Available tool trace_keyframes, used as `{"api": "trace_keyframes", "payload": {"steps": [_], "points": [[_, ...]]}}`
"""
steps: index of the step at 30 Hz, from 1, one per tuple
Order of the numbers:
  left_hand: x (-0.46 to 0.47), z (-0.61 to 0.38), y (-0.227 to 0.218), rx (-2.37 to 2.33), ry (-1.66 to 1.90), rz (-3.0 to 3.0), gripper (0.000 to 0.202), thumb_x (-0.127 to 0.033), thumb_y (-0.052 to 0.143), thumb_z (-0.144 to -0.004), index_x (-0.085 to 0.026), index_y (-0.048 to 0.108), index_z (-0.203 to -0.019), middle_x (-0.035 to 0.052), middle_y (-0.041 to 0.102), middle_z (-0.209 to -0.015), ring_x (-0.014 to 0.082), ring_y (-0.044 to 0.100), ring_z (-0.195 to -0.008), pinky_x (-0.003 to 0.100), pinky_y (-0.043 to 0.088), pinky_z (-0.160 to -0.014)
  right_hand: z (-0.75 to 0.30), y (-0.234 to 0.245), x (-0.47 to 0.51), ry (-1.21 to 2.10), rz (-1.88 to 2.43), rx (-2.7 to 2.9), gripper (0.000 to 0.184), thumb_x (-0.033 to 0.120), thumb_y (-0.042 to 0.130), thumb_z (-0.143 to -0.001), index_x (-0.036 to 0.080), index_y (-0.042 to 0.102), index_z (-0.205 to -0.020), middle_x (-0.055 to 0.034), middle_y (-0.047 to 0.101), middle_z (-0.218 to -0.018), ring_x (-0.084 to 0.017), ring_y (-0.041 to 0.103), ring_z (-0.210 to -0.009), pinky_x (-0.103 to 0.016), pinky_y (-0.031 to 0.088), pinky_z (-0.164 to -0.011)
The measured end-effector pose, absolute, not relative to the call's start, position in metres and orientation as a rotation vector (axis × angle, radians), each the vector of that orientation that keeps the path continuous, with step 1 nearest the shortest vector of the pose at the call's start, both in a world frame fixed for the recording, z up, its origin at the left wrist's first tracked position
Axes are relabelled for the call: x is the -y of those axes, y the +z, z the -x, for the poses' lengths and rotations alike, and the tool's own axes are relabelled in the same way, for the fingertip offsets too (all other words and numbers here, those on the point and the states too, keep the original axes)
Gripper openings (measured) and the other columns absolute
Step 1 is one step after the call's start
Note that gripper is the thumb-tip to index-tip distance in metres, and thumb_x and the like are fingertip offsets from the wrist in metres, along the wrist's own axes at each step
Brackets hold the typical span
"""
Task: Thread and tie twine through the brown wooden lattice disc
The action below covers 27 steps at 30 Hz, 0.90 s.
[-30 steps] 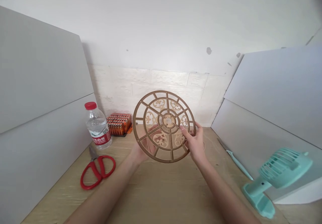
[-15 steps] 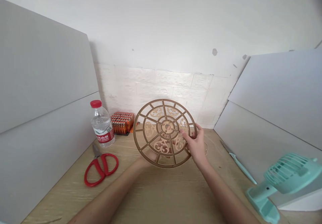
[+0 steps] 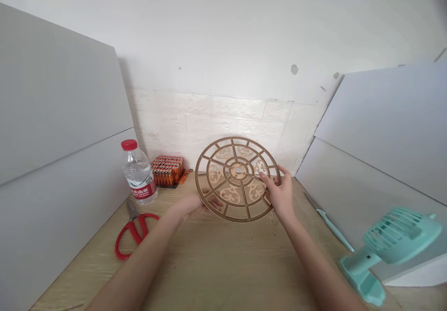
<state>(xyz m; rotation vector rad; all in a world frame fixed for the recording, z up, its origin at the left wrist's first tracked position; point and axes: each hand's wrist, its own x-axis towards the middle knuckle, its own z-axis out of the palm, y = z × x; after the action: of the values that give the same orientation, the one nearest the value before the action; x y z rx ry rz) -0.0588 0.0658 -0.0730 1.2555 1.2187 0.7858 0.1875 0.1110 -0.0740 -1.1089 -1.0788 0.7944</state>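
Note:
A round openwork disc in bronze-gold, with spokes, concentric rings and scroll-shaped inserts, is tilted above the wooden tabletop. My right hand grips its right rim, with the fingers behind and the thumb on the front. My left hand lies at its lower left edge, with outstretched fingers showing through the openings behind the disc. Those fingers are not closed around anything.
A water bottle with a red cap and a tray of orange lighters stand at the back left. Red-handled scissors lie at left. A teal-handled knife and a teal fan are at right. Grey boards flank the table.
My left hand has slid left, from behind the disc's middle to its lower left edge. The disc now leans further back, still gripped by my right hand.

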Motion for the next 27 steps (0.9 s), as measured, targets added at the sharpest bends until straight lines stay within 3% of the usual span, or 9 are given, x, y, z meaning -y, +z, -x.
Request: {"api": "trace_keyframes", "payload": {"steps": [7, 11, 15, 22, 25, 27], "points": [[-0.058, 0.089, -0.042, -1.505, 0.703, -1.256, 0.015, -0.025, 0.053, -0.065, -0.016, 0.06, -0.075, 0.0038, 0.067, -0.067, 0.0151, 0.064, -0.063, 0.021, 0.045, -0.057, -0.2, -0.075, -0.121, 1.051, 1.194, 1.123, 0.073, 0.048, 0.078, -0.058, 0.024, 0.043, -0.118, 0.008, 0.042, -0.067, -0.006, 0.034, -0.041, -0.02, 0.025, -0.034], [-0.05, 0.087, -0.036, -1.61, 0.457, -1.391, 0.022, -0.023, 0.047, -0.067, -0.013, 0.061, -0.054, 0.0095, 0.065, -0.054, 0.0188, 0.062, -0.055, 0.02, 0.03, -0.042, -0.198, -0.075, -0.117, 1.14, 1.242, 1.186, 0.07, 0.044, 0.08, -0.057, 0.024, 0.044, -0.114, 0.0077, 0.042, -0.065, -0.007, 0.036, -0.042, -0.019, 0.023, -0.033], [-0.047, 0.084, -0.039, -1.605, 0.181, -1.497, 0.027, -0.021, 0.049, -0.065, -0.012, 0.059, -0.042, 0.0111, 0.059, -0.043, 0.0178, 0.055, -0.041, 0.022, 0.033, -0.042, -0.199, -0.074, -0.114, 1.187, 1.291, 1.287, 0.068, 0.043, 0.081, -0.056, 0.024, 0.047, -0.112, 0.0073, 0.045, -0.064, -0.007, 0.036, -0.042, -0.019, 0.023, -0.034], [-0.041, 0.077, -0.033, -1.467, 0.049, -1.624, 0.029, -0.027, 0.046, -0.073, -0.015, 0.06, -0.05, 0.0093, 0.062, -0.047, 0.0189, 0.058, -0.044, 0.024, 0.039, -0.044, -0.201, -0.077, -0.113, 1.166, 1.388, 1.428, 0.068, 0.048, 0.076, -0.062, 0.022, 0.045, -0.117, 0.007, 0.046, -0.063, -0.008, 0.037, -0.043, -0.02, 0.024, -0.037], [-0.038, 0.063, -0.032, -1.413, 0.184, -1.746, 0.03, -0.03, 0.039, -0.081, -0.015, 0.065, -0.076, 0.0076, 0.068, -0.063, 0.0195, 0.063, -0.055, 0.027, 0.046, -0.051, -0.199, -0.08, -0.111, 1.137, 1.438, 1.53, 0.069, 0.051, 0.074, -0.064, 0.021, 0.046, -0.12, 0.0042, 0.053, -0.065, -0.011, 0.043, -0.045, -0.022, 0.029, -0.039], [-0.038, 0.049, -0.038, -1.409, 0.36, -1.88, 0.032, -0.03, 0.036, -0.085, -0.018, 0.063, -0.095, 0.0074, 0.07, -0.085, 0.0206, 0.066, -0.076, 0.031, 0.05, -0.067, -0.198, -0.082, -0.109, 1.098, 1.466, 1.622, 0.069, 0.052, 0.072, -0.065, 0.02, 0.047, -0.121, -0.0001, 0.059, -0.073, -0.014, 0.049, -0.051, -0.024, 0.034, -0.042]]}}
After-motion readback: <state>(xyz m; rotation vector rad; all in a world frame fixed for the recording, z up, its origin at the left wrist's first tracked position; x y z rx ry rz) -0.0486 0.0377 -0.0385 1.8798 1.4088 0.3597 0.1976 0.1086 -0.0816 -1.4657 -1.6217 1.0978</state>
